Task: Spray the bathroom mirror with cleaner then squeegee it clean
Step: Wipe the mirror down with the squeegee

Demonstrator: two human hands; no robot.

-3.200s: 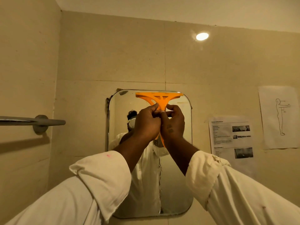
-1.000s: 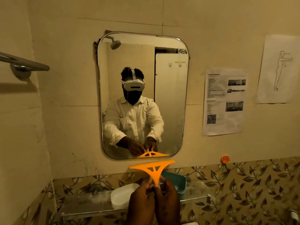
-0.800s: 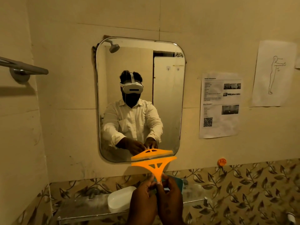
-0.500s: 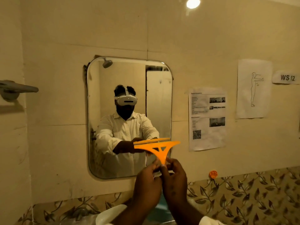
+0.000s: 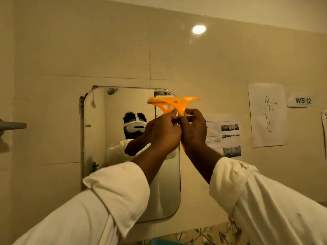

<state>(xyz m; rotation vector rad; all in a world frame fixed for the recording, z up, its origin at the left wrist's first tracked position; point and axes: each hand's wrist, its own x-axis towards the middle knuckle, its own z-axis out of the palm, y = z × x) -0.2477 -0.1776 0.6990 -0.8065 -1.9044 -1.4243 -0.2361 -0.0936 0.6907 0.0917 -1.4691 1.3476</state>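
Orange squeegee (image 5: 174, 103) at mirror's (image 5: 109, 152) upper right

Measured against the mirror (image 5: 131, 156), the orange squeegee (image 5: 174, 104) is now up at the top right corner, its blade lying across the upper edge and reaching past the right side. A second ago it hung below the mirror's bottom edge; half a second ago it was level with the lower right part of the glass. The left hand (image 5: 166, 133) and right hand (image 5: 193, 129), both closed on the handle, have risen with it and now cover the upper right of the mirror. Both white sleeves, out of sight a second ago, now cross the mirror's lower half.
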